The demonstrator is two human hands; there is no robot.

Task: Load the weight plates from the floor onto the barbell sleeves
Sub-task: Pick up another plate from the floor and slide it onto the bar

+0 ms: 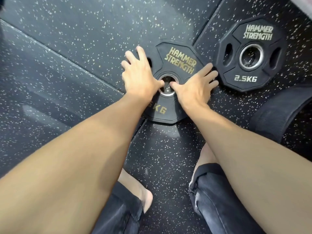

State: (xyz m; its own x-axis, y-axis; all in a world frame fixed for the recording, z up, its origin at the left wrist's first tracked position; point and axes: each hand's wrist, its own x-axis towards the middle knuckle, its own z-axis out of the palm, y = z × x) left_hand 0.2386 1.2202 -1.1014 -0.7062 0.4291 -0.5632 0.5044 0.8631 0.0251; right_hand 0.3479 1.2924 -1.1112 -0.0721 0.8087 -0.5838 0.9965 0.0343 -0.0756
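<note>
A black Hammer Strength weight plate lies flat on the speckled rubber floor, its label partly hidden so only "KG" reads. My left hand rests on its left side, fingers spread over the rim and a grip slot, thumb at the steel centre hole. My right hand lies on its right side, fingers over the right edge, thumb also at the hole. A second black plate marked 2.5KG lies flat just to the right, untouched. No barbell is in view.
The dark speckled rubber floor has tile seams running diagonally. A black padded object lies at the right edge below the 2.5KG plate. My knees in dark shorts are at the bottom of the view.
</note>
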